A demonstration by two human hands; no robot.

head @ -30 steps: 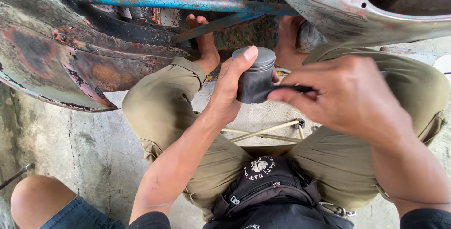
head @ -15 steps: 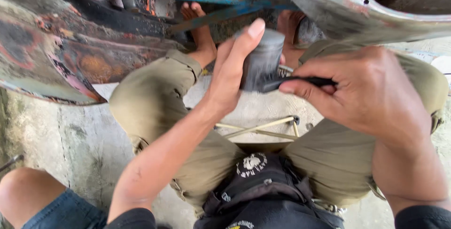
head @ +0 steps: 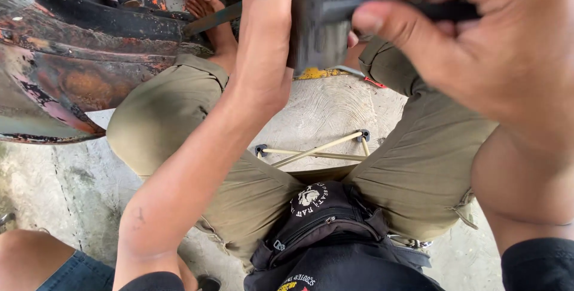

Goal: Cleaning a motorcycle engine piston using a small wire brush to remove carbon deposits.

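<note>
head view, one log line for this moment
left hand: holds grey can | right hand: grips black tool at can

A grey concrete floor (head: 335,115) carries the thin legs of a stool (head: 317,150); left of the stool, a rusty metal panel (head: 66,82) overhangs it.

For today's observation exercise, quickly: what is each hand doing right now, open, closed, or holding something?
Left hand: wrapped around the grey cylindrical container, holding it.
Right hand: closed on a thin black tool set against the container.
</note>
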